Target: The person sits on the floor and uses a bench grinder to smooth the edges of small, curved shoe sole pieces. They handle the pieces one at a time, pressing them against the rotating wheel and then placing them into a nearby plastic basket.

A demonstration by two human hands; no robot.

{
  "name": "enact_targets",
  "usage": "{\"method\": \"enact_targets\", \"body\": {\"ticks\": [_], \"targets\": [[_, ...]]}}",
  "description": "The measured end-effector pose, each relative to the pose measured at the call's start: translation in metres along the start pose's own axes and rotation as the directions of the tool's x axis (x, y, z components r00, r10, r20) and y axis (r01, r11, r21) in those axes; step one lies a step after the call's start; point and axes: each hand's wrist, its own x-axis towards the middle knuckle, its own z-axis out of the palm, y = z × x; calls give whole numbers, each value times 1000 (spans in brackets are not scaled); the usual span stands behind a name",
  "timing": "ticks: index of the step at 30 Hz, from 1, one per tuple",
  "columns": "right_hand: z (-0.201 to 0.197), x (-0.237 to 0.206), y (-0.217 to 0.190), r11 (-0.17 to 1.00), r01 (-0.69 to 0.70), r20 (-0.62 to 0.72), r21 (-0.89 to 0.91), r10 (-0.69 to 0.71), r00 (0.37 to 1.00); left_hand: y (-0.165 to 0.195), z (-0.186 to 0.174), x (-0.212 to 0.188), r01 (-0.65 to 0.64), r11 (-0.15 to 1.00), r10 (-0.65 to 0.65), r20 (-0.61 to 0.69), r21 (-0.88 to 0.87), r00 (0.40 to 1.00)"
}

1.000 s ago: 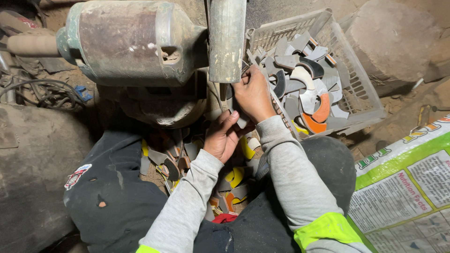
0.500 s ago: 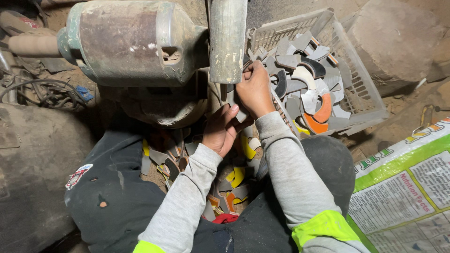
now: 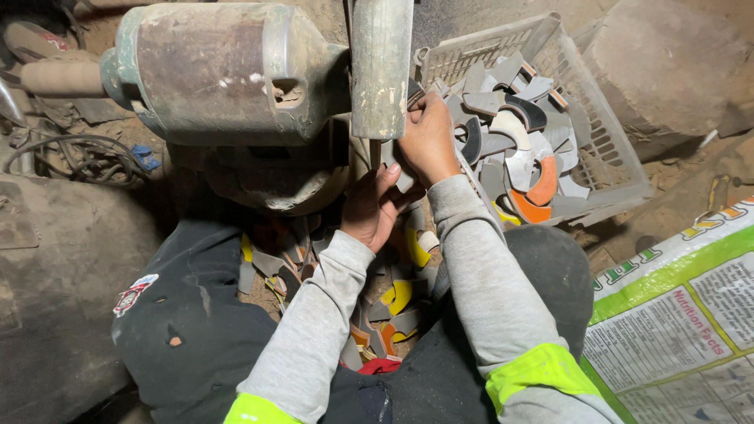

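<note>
Printed green-and-white sack (image 3: 675, 314) lies on the ground, lower right of the hands. Blue scrap (image 3: 145, 157) and dark cables (image 3: 75, 153) lie far left of them. Large stone block (image 3: 667, 63) sits upper right. Dirt floor (image 3: 691, 184) between.

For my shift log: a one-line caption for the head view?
Both hands, left hand and right hand, press a piece against the grinder beside a crate.
</note>
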Motion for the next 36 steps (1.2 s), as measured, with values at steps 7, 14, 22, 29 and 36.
{"method": "enact_targets", "body": {"ticks": [7, 14, 22, 29, 36], "targets": [[-5, -14, -5, 997, 54, 44, -59, -52, 998, -15, -8, -14, -51, 982, 85, 187, -182, 979], [-30, -30, -8, 991, 80, 276, -109, -47, 960, -40, 6, -41, -6, 993, 21, 123, -118, 992], [-92, -47, -7, 994, -112, 836, 10, 53, 547, -92, 51, -98, 117, 991, -116, -19, 57, 993], [-125, -82, -27, 936, -322, 876, 139, 35, 480, -51, 0, -154, -193, 573, 186, 103, 796, 977], [-138, -100, -43, 999, 37, 892, 3, -19, 451, 13, -52, -196, -269, 696, 409, -60, 666, 911]]}}
